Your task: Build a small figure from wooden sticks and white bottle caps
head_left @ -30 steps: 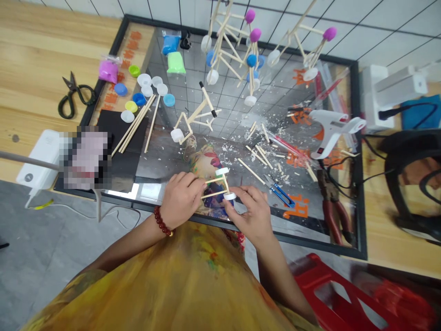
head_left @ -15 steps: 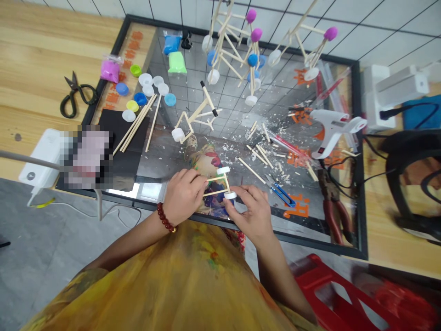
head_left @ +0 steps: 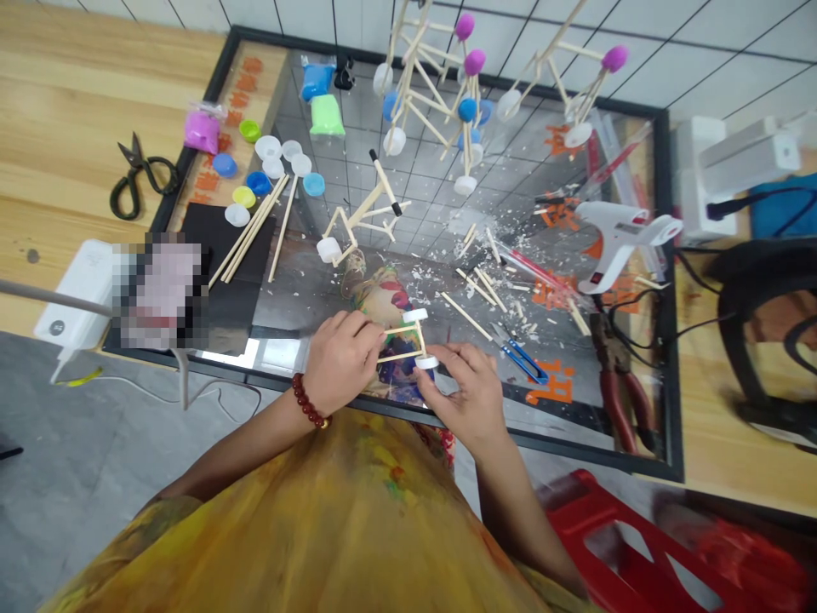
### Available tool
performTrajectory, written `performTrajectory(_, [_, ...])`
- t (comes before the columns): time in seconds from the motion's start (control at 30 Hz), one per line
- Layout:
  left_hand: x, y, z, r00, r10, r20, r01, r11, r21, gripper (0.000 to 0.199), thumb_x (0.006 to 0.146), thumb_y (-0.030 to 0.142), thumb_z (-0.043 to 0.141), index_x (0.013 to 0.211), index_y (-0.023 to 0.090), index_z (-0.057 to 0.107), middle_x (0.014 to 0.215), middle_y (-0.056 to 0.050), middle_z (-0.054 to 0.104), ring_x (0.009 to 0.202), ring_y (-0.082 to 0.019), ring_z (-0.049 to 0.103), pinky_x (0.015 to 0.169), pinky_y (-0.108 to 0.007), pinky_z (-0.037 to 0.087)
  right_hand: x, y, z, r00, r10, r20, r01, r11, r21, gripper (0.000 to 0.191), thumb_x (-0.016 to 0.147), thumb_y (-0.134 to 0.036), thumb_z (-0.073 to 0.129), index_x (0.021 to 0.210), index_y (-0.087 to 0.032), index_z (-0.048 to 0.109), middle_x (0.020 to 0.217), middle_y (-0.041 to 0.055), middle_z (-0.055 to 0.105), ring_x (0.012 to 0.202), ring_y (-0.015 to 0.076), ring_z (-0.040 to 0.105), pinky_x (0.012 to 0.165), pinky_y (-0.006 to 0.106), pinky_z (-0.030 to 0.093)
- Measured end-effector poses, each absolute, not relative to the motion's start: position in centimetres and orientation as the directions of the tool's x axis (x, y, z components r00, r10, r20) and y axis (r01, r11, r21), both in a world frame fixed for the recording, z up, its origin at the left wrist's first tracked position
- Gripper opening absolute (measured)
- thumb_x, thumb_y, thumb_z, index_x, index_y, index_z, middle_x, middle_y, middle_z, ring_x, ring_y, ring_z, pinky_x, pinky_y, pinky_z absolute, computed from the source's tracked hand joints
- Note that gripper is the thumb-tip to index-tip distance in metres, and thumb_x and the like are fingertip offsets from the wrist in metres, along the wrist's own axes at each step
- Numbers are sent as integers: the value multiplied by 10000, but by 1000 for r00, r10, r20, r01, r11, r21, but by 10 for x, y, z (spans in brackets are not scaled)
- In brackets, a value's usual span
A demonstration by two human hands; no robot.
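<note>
Between my hands is a small wooden stick frame (head_left: 420,338) with a white bottle cap fixed at each end of its crosspiece. My left hand (head_left: 345,356) is closed on the sticks at the left; their far ends are hidden by the fingers. With thumb and forefinger, my right hand (head_left: 465,387) grips the nearer white cap (head_left: 427,363). The other white cap (head_left: 414,315) faces away from me. Beyond the hands, a second stick frame (head_left: 367,204) with black tips and one white cap lies on the glass tabletop.
Scissors (head_left: 135,174), loose caps (head_left: 259,182), long sticks (head_left: 255,230) and clay packs (head_left: 328,115) lie left. Finished stick models (head_left: 434,94) stand at the back. On the right are a glue gun (head_left: 622,238), pliers (head_left: 618,383), a blue-handled cutter (head_left: 522,359) and wood scraps (head_left: 482,285).
</note>
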State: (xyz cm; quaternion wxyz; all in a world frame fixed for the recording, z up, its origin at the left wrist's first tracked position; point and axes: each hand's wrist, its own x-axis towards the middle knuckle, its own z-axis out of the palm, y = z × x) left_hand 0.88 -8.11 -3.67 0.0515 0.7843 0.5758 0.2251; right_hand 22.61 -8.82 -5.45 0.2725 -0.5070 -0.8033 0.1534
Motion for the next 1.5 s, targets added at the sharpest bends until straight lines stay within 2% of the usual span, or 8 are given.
performTrajectory(0.37, [8,-78,-37,247,914,322,880,-350,321,195,958,188,540,839,191,694,869,-61,687,801,-201,568,727,-341,475,227,-88,-54,-341,897,283,731,442,-520,218,911,-330,660,1106,-234,681,999,49,686,913,210,658,788,367,443])
performTrajectory(0.53, [8,-77,-38,250,914,321,873,-356,334,187,966,208,531,885,185,698,886,-66,687,812,-205,575,739,-347,488,226,-89,-54,-340,899,275,740,437,-511,215,921,-335,645,1109,-237,678,998,53,688,916,213,661,787,368,441])
performTrajectory(0.7, [4,-85,-34,239,912,332,848,-363,386,182,961,266,570,1079,165,666,1031,-97,694,922,-230,613,813,-373,516,226,-89,-53,-343,904,256,754,428,-499,226,921,-326,651,1126,-231,668,1010,48,687,930,213,656,794,365,429])
performTrajectory(0.97, [-6,-107,-36,254,917,307,839,-367,401,268,899,326,665,1118,179,617,1194,-146,640,1132,-300,598,942,-457,513,226,-90,-54,-316,927,204,765,376,-523,374,912,-379,662,1253,-240,598,974,37,677,855,215,639,800,373,423])
performTrajectory(1.23, [-8,-107,-39,203,945,255,848,-300,436,315,886,360,674,1120,172,577,1289,-168,602,1250,-331,548,1036,-510,473,224,-89,-56,-289,940,182,768,341,-542,400,885,-400,684,1242,-256,576,904,13,652,816,211,609,794,368,426])
performTrajectory(1.33, [-10,-109,-38,192,953,235,851,-281,444,367,881,375,682,1165,178,560,1302,-165,604,1283,-338,535,1067,-527,459,224,-89,-56,-285,935,211,753,355,-553,436,862,-399,715,1241,-246,564,901,12,652,808,208,615,787,370,448])
performTrajectory(1.4, [-13,-111,-36,183,955,233,843,-274,463,378,874,364,693,1174,183,552,1297,-160,611,1293,-335,535,1076,-531,461,226,-90,-51,-260,920,292,726,386,-569,465,835,-381,752,1231,-231,561,960,41,658,839,216,625,787,375,472])
performTrajectory(1.5, [-21,-114,-34,152,947,283,805,-285,520,308,863,258,693,1135,196,562,1271,-145,623,1271,-307,558,1067,-510,486,227,-91,-35,-268,855,445,694,491,-527,355,841,-254,749,1159,-246,589,1023,68,665,899,218,629,801,373,481])
